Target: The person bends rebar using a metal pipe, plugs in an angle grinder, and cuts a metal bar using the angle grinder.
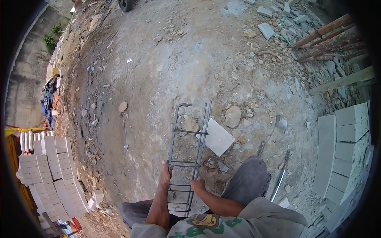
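Observation:
A long, narrow rebar cage with several cross ties runs away from my lap, its far end beside a pale flat slab. One of its left bars ends in a bent hook. My left hand is closed around the left side of the cage, close to a cross tie, thumb pointing forward. Farther right, my right hand forms a fist on the right-hand bars, just below that same tie. The near end of the cage passes down between my knees toward my shirt.
Stacked pale blocks stand at left and at right. A shiny metal rod lies by my right knee. Rusty poles lean at the upper right above rubble. Loose stones dot the dirt ground.

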A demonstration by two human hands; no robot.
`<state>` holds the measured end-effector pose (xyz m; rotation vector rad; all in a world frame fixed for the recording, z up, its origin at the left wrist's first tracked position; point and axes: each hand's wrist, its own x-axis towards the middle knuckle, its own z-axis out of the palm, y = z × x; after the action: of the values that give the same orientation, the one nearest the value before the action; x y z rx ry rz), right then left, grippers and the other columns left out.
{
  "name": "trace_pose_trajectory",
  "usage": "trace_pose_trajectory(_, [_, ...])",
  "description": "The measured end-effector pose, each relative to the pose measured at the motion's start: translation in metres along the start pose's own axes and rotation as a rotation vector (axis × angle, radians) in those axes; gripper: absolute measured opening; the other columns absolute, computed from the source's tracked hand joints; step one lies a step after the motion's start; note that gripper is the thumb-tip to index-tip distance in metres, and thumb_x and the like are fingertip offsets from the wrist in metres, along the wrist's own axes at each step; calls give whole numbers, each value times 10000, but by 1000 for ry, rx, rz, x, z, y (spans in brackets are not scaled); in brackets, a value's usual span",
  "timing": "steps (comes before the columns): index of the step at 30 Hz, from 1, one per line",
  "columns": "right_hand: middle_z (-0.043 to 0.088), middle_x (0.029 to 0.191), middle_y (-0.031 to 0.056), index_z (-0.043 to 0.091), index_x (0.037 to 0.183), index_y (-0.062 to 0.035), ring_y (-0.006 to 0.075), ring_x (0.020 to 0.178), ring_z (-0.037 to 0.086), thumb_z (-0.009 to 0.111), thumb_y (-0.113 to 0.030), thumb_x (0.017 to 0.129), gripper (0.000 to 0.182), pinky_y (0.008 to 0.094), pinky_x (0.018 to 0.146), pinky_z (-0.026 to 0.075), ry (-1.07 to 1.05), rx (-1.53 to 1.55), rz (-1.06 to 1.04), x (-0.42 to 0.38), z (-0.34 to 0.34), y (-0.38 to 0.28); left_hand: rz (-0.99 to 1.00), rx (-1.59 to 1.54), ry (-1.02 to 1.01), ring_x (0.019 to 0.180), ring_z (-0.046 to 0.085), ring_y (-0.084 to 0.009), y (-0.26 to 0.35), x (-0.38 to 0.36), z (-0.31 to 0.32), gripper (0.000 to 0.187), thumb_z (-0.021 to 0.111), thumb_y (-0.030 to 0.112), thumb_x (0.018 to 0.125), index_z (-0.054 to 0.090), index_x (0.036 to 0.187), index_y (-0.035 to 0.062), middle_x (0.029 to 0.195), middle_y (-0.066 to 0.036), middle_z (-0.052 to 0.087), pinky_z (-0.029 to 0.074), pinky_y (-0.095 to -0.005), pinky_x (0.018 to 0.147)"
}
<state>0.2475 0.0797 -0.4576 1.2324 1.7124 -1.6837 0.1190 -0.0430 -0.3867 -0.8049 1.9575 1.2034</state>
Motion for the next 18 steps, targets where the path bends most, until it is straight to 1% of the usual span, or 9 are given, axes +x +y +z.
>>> trace_pose_trajectory(1, [657, 809, 165, 610, 976, 37, 307, 758, 643, 569, -39, 695, 294, 367, 673, 495, -31, 15, 84, 3, -1, -1, 70, 61, 60, 525, 372, -99, -7, -3, 5, 756, 246, 773, 845, 553, 789, 83, 587, 36, 410, 287, -247, 512])
trace_pose_trajectory(4, [646, 731, 114, 629, 833, 18, 276, 677, 636, 558, -9, 707, 148, 340, 582, 483, 88, 284, 147, 18, -2, 20, 138, 277, 31, 619, 465, -162, -8, -23, 16, 786, 215, 747, 868, 567, 885, 45, 673, -5, 493, 363, -285, 579])
trace_pose_trajectory(5, [631, 738, 106, 622, 801, 5, 249, 615, 606, 540, 10, 712, 121, 327, 505, 446, 152, 259, 165, 27, -2, 35, 206, 303, 108, 710, 498, -226, -3, -34, 27, 758, 244, 696, 900, 570, 953, 14, 788, -58, 555, 408, -326, 667])
trace_pose_trajectory(8, [686, 946, 155, 679, 957, -6, 272, 805, 669, 472, -69, 807, 263, 358, 655, 499, -95, 746, 262, 59, -5, 88, 351, 383, 106, 1009, 577, -392, -4, -48, 42, 663, 400, 636, 884, 558, 1036, 10, 986, -231, 624, 418, -459, 852])
trace_pose_trajectory(9, [685, 937, 149, 674, 962, -6, 274, 798, 670, 456, -75, 819, 270, 356, 652, 504, -98, 673, 323, 47, -20, 68, 365, 405, 99, 942, 589, -382, -5, -55, 46, 631, 462, 625, 855, 551, 994, 16, 933, -215, 624, 431, -455, 809])
trace_pose_trajectory(11, [683, 923, 151, 665, 973, -8, 293, 790, 671, 443, -102, 838, 276, 370, 652, 518, -127, 692, 422, 58, -21, 73, 401, 461, 97, 806, 611, -364, -3, -67, 50, 589, 585, 603, 796, 536, 909, 27, 828, -183, 623, 457, -448, 723])
trace_pose_trajectory(14, [680, 902, 153, 650, 990, -11, 320, 777, 671, 423, -143, 866, 290, 391, 652, 539, -266, 832, 558, 130, 29, 173, 323, 487, -74, 661, 580, -297, 22, -92, 71, 568, 721, 550, 706, 504, 801, 33, 722, -127, 598, 459, -407, 632])
trace_pose_trajectory(16, [669, 907, 170, 637, 955, 15, 316, 784, 666, 477, -131, 830, 250, 403, 661, 536, -103, 740, 567, 102, -2, 119, 363, 440, -5, 627, 553, -272, 15, -100, 101, 539, 762, 500, 685, 506, 765, 32, 695, -118, 581, 457, -381, 610])
trace_pose_trajectory(18, [659, 913, 186, 624, 919, 41, 312, 791, 660, 531, -120, 794, 224, 415, 671, 533, 0, 660, 612, 73, -34, 56, 386, 418, 19, 598, 535, -252, 19, -97, 104, 523, 784, 471, 675, 507, 736, 32, 666, -109, 567, 454, -365, 593])
